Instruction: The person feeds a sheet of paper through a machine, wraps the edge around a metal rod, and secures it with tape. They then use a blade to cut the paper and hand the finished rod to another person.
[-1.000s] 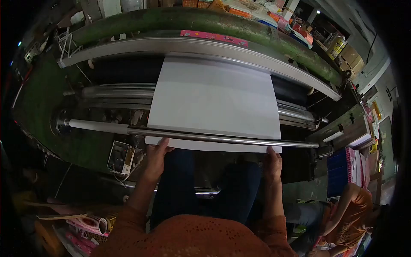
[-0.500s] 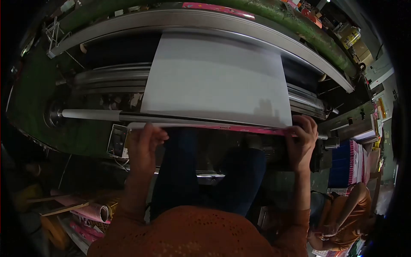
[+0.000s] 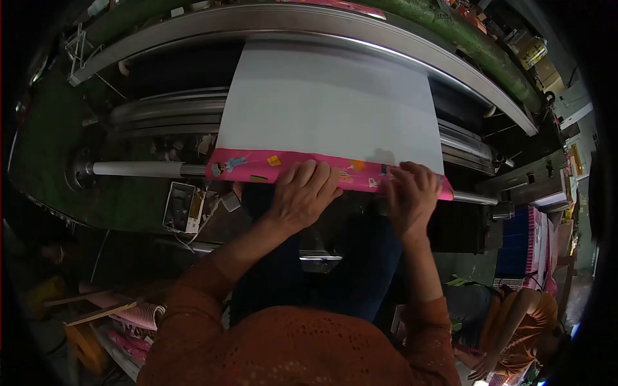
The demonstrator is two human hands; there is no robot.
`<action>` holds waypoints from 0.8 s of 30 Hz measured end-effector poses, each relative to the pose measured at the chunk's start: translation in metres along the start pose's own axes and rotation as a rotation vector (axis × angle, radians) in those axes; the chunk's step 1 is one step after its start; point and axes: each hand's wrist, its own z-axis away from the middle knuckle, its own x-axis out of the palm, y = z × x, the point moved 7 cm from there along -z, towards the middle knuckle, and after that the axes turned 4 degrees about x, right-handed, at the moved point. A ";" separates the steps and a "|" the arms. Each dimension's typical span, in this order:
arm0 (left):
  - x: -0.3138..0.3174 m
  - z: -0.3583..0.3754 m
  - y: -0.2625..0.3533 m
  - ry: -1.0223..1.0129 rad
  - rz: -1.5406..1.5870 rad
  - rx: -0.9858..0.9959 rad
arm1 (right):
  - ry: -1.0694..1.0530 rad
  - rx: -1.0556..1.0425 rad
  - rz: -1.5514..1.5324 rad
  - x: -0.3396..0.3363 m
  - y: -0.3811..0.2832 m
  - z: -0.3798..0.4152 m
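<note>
A wide sheet of paper (image 3: pixel 328 96), white on this side, runs down from the machine toward my lap. Its near end is folded over a metal shaft (image 3: pixel 473 198), showing a pink printed side (image 3: pixel 248 166) with small cartoon figures. My left hand (image 3: pixel 304 193) lies over the middle of this pink edge, its fingers together and curled round it. Close to the right end, my right hand (image 3: pixel 412 196) is at the pink edge with its thumb and half-bent fingers apart. The fingers of both hands hide parts of the print.
A metal bar (image 3: pixel 270 19) crosses above the sheet, with a green beam (image 3: pixel 476 45) behind it. A small control box (image 3: pixel 183 207) hangs left of my legs. At lower right is another person in an orange top (image 3: pixel 524 328). Pink rolled material (image 3: pixel 145 315) lies at lower left.
My left hand has moved right from the sheet's left corner to its middle. My right hand has shifted slightly left. The pink side now lies folded up over the shaft.
</note>
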 end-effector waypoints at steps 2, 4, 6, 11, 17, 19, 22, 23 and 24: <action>0.001 -0.003 -0.001 -0.010 -0.018 -0.003 | 0.024 -0.050 0.001 0.012 -0.026 0.002; 0.001 -0.006 0.000 0.008 -0.059 0.029 | 0.040 -0.040 -0.042 0.026 -0.030 0.005; 0.000 -0.010 0.002 0.006 -0.081 0.020 | 0.046 -0.050 -0.068 0.030 -0.030 0.004; 0.011 -0.014 0.001 -0.004 -0.148 -0.048 | 0.091 -0.104 0.013 0.032 -0.030 0.002; 0.014 -0.018 -0.004 0.142 -0.283 -0.062 | 0.063 -0.097 -0.031 0.037 -0.023 -0.008; 0.011 -0.020 -0.007 0.134 -0.233 -0.117 | 0.026 -0.079 -0.020 0.038 -0.023 -0.011; 0.010 -0.023 -0.010 0.122 -0.154 -0.145 | -0.025 -0.043 -0.014 0.040 -0.021 -0.014; 0.007 -0.025 -0.008 0.118 -0.154 -0.144 | -0.044 -0.027 -0.023 0.041 -0.020 -0.015; 0.009 -0.026 -0.010 0.040 -0.126 -0.184 | -0.045 -0.022 -0.024 0.041 -0.021 -0.018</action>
